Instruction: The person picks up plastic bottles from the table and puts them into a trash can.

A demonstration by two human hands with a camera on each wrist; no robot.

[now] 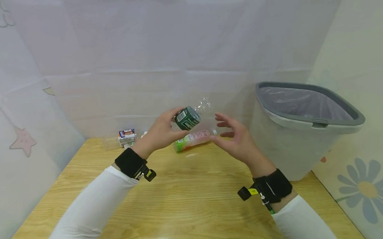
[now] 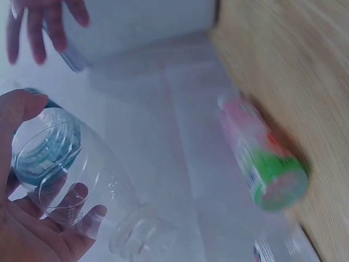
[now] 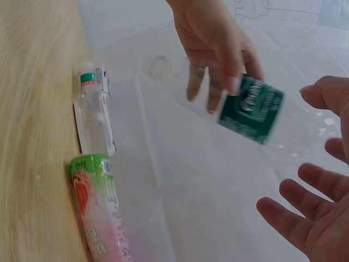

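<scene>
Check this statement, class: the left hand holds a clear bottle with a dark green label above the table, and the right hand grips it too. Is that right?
Not quite. The left hand does hold the clear bottle with the dark green label above the table, but the right hand is open beside it, not touching. The head view shows the gap.

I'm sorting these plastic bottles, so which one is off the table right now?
The clear bottle with the dark green label, gripped in the left hand. The pink-and-green bottle lies on its side on the table.
</scene>
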